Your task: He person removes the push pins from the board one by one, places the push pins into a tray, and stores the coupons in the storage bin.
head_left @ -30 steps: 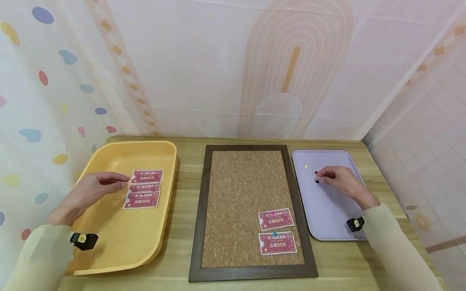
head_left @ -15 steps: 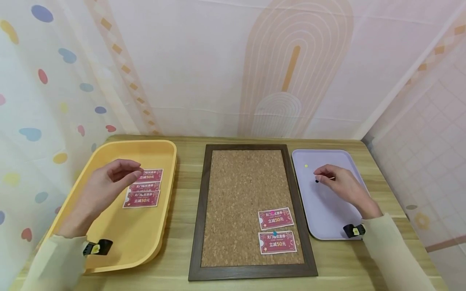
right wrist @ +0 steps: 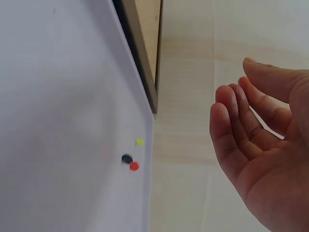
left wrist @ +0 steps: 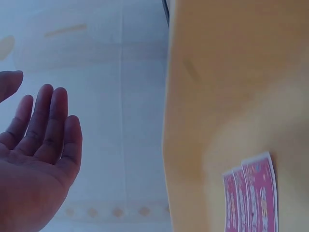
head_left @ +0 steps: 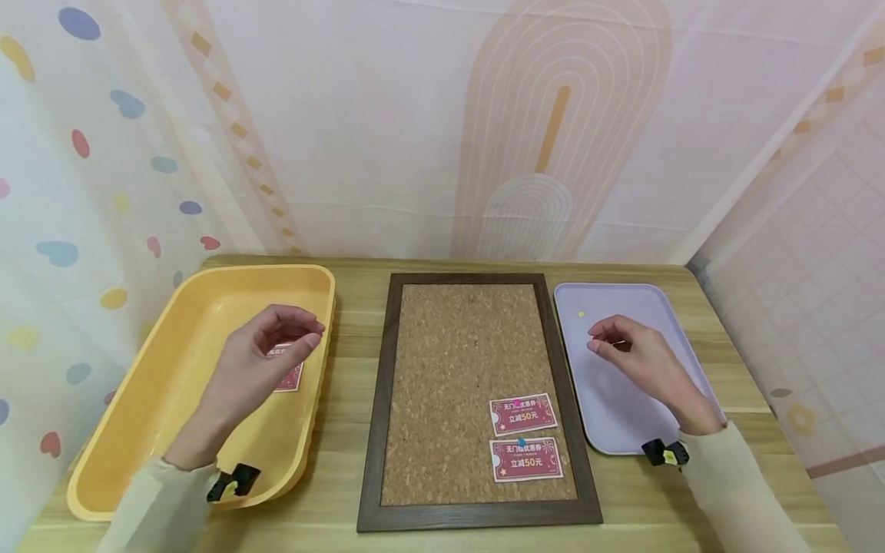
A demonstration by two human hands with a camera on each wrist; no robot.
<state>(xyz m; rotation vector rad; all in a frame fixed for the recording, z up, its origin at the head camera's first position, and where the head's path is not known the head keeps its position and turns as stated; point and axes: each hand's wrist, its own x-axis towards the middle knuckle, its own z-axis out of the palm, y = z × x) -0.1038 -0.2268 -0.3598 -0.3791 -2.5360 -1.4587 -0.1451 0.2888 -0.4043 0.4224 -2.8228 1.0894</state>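
Note:
My left hand (head_left: 252, 372) hovers over the yellow tray (head_left: 197, 322), fingers relaxed and nothing held. Below it lie three overlapping red coupons (left wrist: 260, 195), partly hidden by the hand in the head view. Above the purple tray (head_left: 611, 422) hangs my right hand (head_left: 643, 365), its fingers loosely bent around nothing. A yellow pushpin (right wrist: 139, 142), a black pushpin (right wrist: 127, 158) and a red pushpin (right wrist: 134, 166) lie in that tray; the head view shows only the yellow one.
Between the trays lies a framed cork board (head_left: 449, 369). Near its lower right, an upper coupon (head_left: 525, 418) carries a pink pushpin (head_left: 516, 403) and a lower coupon (head_left: 528, 465) a blue pushpin (head_left: 522, 442). A patterned curtain (head_left: 387, 153) stands behind the wooden table (head_left: 356, 322).
My left hand has moved right from the tray's left side, coming over the coupons. My right hand has shifted slightly left, away from the pushpins, which stay in the tray.

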